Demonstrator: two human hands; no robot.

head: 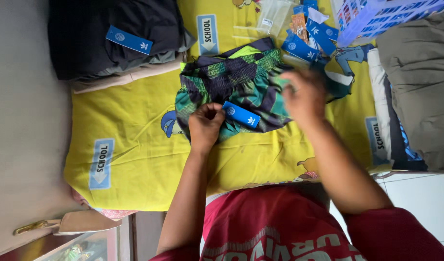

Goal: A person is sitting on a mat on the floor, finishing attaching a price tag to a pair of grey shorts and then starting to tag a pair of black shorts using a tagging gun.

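Now blue tag (240, 114) pinched by left fingers (210, 113).

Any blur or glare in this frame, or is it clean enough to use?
Head view: the right hand is motion-blurred over the patterned shorts; the left hand at the blue tag is sharp; even daylight, no glare, soft shadows on the yellow cloth.

A single head-worn camera looks steeply down from above the person's red shirt (280, 227), close over the yellow sheet (135, 130), which fills the middle of the view, with folded clothes at its far corners and floor tiles beside its near right edge.
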